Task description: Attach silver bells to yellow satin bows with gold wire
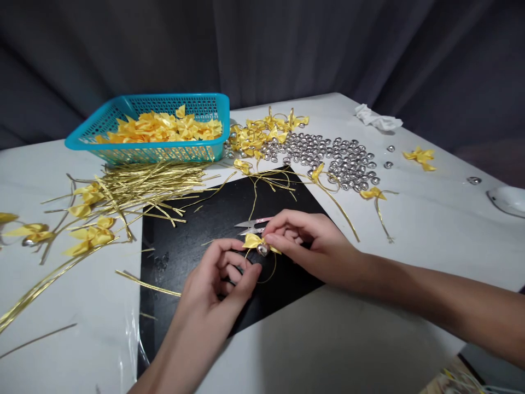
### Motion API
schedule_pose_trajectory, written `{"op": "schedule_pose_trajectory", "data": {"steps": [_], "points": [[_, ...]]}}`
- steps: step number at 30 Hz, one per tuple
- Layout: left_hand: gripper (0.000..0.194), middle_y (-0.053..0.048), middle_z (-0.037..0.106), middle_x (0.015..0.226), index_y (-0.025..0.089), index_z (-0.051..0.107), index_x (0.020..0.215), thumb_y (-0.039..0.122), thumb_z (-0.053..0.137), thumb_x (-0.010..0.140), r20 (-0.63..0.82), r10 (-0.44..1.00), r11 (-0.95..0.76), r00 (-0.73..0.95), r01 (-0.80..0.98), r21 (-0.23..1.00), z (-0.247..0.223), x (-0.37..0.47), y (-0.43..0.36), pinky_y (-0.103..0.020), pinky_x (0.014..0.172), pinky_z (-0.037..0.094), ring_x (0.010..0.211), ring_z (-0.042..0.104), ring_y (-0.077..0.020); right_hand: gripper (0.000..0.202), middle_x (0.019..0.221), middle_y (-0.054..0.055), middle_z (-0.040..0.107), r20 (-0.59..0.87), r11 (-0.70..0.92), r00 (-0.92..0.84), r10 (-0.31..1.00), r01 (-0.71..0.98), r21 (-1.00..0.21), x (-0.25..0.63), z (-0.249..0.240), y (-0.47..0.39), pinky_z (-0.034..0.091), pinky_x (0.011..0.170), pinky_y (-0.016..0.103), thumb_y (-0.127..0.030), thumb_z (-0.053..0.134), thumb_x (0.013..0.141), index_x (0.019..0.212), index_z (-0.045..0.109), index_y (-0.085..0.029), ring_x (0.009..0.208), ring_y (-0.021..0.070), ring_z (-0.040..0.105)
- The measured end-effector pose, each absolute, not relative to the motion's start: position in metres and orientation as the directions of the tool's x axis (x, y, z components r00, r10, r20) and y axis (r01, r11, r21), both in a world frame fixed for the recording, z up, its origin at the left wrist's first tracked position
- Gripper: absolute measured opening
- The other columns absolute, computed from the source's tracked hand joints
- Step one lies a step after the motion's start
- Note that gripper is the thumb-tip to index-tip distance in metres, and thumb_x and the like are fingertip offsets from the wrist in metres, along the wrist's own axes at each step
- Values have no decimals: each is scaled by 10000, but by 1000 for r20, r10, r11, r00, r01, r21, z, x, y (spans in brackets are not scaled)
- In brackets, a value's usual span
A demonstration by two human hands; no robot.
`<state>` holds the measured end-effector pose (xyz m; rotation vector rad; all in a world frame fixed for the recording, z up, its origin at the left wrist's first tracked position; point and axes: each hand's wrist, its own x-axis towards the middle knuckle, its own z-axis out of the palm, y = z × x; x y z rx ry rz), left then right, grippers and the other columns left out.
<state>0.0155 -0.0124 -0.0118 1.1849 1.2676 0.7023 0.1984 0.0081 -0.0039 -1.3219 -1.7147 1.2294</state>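
Over the black mat (184,262) both hands are at a yellow ribbon bow (253,241). A silver jingle bell (262,249) sits at its centre, and a thin gold cord loop (274,268) hangs below. My left hand (223,279) has its index finger at the bow's left end and its thumb by the loop, fingers curled. The thumb and index finger of my right hand (305,238) pinch the bow's right side. Thread snips (248,224) with pink handles show just behind the bow, blades pointing left; the right fingers hide their rear, so I cannot tell whether they are held.
A blue basket (223,120) of yellow bows stands at the back left, with gold cords (151,180) piled before it. Silver bells (348,164) and looped bows (266,131) lie behind the mat. White crumpled tissue (377,117) is at the back right.
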Motion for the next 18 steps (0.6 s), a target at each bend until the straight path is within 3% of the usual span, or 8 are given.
{"op": "schedule_pose_trajectory", "data": {"steps": [4,10,14,18], "points": [[402,4,634,896,241,466,1058,374,669,737,-348,913,320,214,153,935,-10,16,-11,-194,511,422,580,554,-84,205,609,-33,462,-39,73,-305,952,347,-935,198,-2,7,287,448,149,-337,540,857,859,583,-136,498,35,349],[207,31,601,640,186,569,830,376,620,766,-397,899,371,184,161,915,0,18,-7,-157,488,421,542,571,-81,203,620,-24,489,-20,107,-378,926,311,-944,196,1,6,285,453,147,-322,536,858,812,576,-129,498,28,356],[204,44,568,577,177,566,763,371,629,745,-431,884,409,178,149,900,2,19,-5,-149,461,407,502,545,-76,275,652,-18,504,-204,-122,-374,905,231,-965,194,3,8,338,442,130,-408,581,821,787,542,-138,518,35,418],[190,38,574,609,186,579,791,375,565,800,-388,895,349,218,198,916,1,18,-7,-151,509,423,568,561,-84,312,575,-58,453,-361,-331,-440,822,146,-932,193,7,10,311,389,112,-418,626,789,761,470,-149,443,19,377]]}}
